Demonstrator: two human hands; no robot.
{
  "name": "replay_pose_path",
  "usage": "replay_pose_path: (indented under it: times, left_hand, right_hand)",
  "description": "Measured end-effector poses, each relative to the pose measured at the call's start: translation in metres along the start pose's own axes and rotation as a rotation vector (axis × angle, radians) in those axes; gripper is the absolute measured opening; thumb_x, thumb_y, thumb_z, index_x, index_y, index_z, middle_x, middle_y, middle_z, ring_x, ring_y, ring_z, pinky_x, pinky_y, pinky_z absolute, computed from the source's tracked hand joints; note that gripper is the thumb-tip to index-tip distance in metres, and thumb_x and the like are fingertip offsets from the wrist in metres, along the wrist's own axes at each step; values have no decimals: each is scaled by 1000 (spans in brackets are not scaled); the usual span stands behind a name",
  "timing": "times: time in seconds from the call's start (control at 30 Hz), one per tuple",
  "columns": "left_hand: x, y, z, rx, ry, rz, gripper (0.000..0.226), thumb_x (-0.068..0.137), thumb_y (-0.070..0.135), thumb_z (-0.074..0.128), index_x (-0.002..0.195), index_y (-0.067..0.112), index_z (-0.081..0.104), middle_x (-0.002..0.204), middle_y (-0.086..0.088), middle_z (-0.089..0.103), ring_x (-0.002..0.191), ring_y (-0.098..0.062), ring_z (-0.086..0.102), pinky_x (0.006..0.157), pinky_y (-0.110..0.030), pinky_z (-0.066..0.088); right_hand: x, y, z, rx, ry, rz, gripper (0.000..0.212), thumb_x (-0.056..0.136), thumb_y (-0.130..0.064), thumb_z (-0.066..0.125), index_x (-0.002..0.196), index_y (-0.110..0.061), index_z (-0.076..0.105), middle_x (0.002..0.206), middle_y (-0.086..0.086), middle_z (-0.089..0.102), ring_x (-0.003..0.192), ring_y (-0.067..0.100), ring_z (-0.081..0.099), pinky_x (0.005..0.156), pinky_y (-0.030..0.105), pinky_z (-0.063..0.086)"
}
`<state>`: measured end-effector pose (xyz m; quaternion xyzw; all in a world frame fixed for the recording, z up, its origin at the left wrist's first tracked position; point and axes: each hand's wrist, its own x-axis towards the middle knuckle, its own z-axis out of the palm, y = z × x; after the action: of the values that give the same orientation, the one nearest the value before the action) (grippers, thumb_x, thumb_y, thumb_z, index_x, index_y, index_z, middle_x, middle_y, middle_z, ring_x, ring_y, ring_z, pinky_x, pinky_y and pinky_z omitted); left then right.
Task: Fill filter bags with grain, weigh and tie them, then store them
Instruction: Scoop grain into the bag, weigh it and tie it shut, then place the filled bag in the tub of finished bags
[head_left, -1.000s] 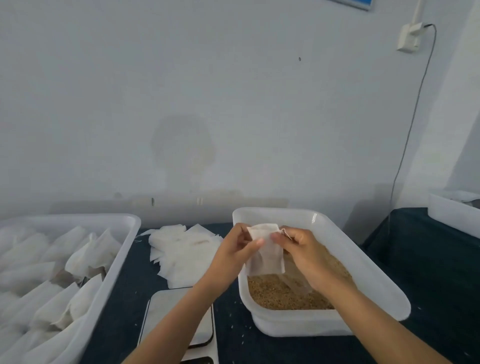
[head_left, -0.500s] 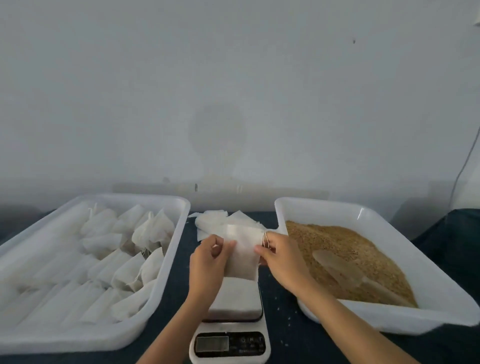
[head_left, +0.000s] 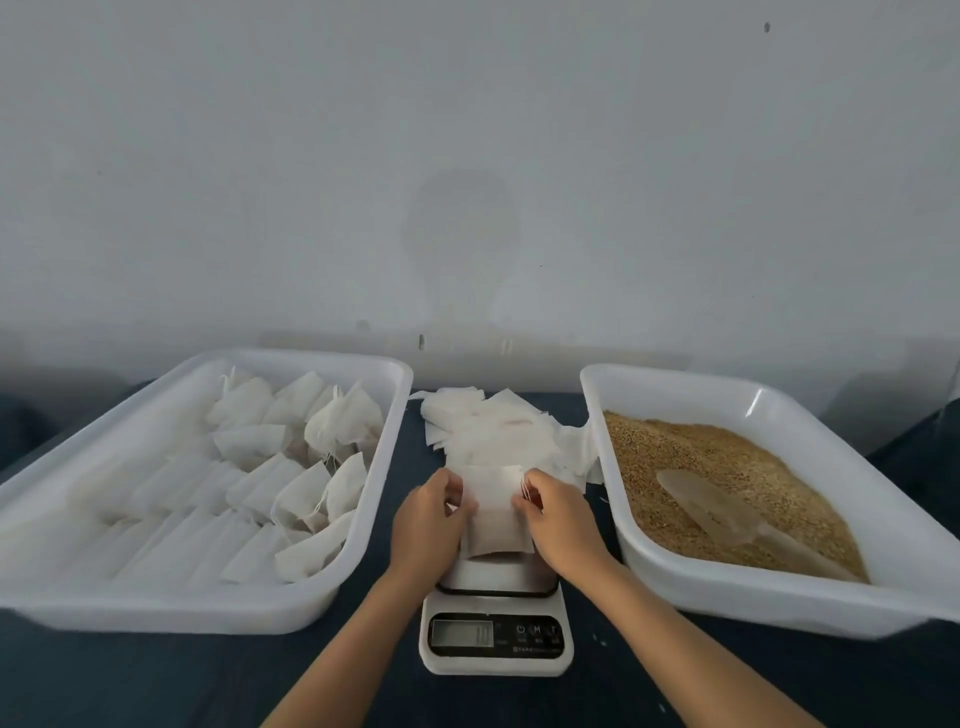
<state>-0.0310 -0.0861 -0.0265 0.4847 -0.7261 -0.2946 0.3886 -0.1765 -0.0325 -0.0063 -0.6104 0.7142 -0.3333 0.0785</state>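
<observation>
Head view, the only one supplied: a person's two bare forearms reach forward over a dark blue table (head_left: 156, 675) set against a pale wall (head_left: 467, 156). The left hand (head_left: 427, 525) and the right hand (head_left: 558, 519) both hold one white filter bag (head_left: 493, 514), each pinching an upper side edge with curled fingers; the bag hangs flat between them, directly above the platform of a small white digital scale (head_left: 496, 631). Whether the bag's lower edge touches the platform cannot be determined. A thin drawstring shows at the right hand's fingertips. The scale's display faces the camera; its reading is illegible. Just beyond the hands, between the two trays, lies a loose pile of empty filter bags (head_left: 498, 431) on the table. To the left stands a large white tray (head_left: 208, 608) holding many filled and tied bags (head_left: 311, 467), laid in overlapping rows, most toward its right side and far end. To the right stands a second white tray (head_left: 753, 597) containing tan grain (head_left: 701, 457), heaped toward the far left corner. A translucent plastic scoop (head_left: 711, 509) lies on the grain, bowl toward the far end, handle running toward the near right corner. A few stray grains lie on the table near the scale.
</observation>
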Motion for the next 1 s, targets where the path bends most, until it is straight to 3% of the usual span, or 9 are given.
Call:
replay_pose_path:
  times: [0.13,0.23,0.33,0.5,0.87,1.0]
  left_hand:
    - [5,-1,-5,-81,27,15,22,84,16,69,98,19,51,92,10,58,86,-2,54,65,-3,39]
    - [9,2,-12,-155,104,-13,25,84,10,68,102,12,51,95,8,59,89,-2,53,74,-7,39]
    - [11,6,-16,-219,142,-37,22,84,5,66,98,10,51,96,4,58,91,-6,53,74,-10,40]
    - [10,6,-17,-220,128,-42,19,85,5,65,97,11,52,97,4,57,94,-9,54,85,-22,43]
    - [11,1,-15,-171,90,-24,20,85,5,65,97,15,52,99,4,59,99,-11,54,86,-22,43]
    - [12,-4,-10,-122,23,-54,25,86,15,67,105,14,51,103,4,58,104,-12,56,82,-17,40]
  right_hand:
    - [0,4,-4,168,35,-32,8,93,-11,54,89,-17,53,85,-9,55,81,6,53,72,18,42]
    - [3,5,-10,288,120,21,15,94,-6,51,105,-16,51,103,-3,57,98,9,54,86,24,45]
    - [6,3,-12,366,183,34,20,93,-3,50,105,-18,49,99,-6,55,98,7,53,85,24,44]
    - [8,6,-10,424,199,56,20,93,-1,48,102,-19,49,94,-13,54,93,-3,51,78,13,39]
    - [9,10,-4,366,176,72,20,94,0,46,104,-16,51,100,1,60,90,-4,52,73,6,39]
    - [10,8,0,361,122,122,15,95,-5,48,107,-14,50,102,3,61,94,12,57,78,21,44]
